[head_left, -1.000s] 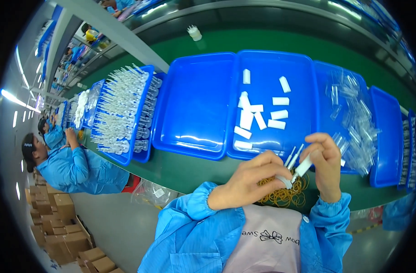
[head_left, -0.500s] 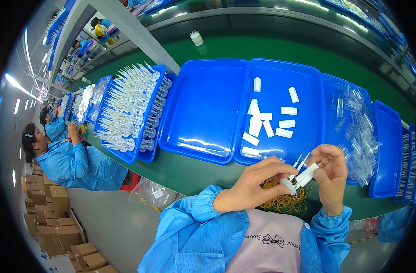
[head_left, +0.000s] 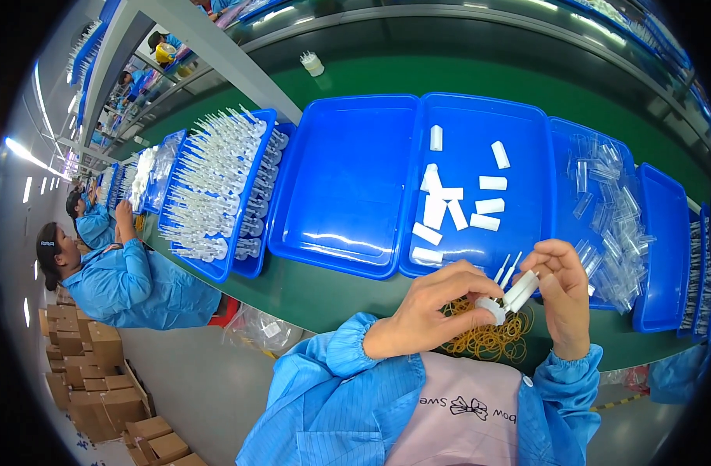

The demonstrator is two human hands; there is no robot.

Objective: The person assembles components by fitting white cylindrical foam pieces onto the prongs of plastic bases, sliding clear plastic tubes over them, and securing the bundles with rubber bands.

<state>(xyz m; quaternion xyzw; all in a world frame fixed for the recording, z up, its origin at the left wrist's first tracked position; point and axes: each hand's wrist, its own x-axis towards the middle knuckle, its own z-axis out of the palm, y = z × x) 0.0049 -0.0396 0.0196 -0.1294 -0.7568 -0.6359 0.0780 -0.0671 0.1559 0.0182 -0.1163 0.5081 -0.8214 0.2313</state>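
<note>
Between thumb and fingers, my left hand (head_left: 429, 314) grips a white plastic piece with a round base (head_left: 491, 309) and thin white prongs that point up and away. A white block-shaped sleeve (head_left: 520, 292) stands on that base beside the prongs, tilted up to the right. My right hand (head_left: 564, 299) has its thumb and curled fingers around the sleeve's upper end; its exact contact is partly hidden. Beneath both hands lies a heap of yellowish rubber bands (head_left: 495, 339) on the green table.
Past my hands, a blue tray (head_left: 526, 233) holds loose white sleeves, beside a bare blue tray (head_left: 344, 194). Clear plastic tubes (head_left: 616, 241) fill another tray at right. Stacked trays of pronged pieces (head_left: 216, 179) stand left. A co-worker in blue (head_left: 111, 283) sits further left.
The sleeve and its pronged base have shifted slightly up and left in the picture. My right fingers have lifted a little; my left hand keeps its grip. The whole view has shifted slightly.
</note>
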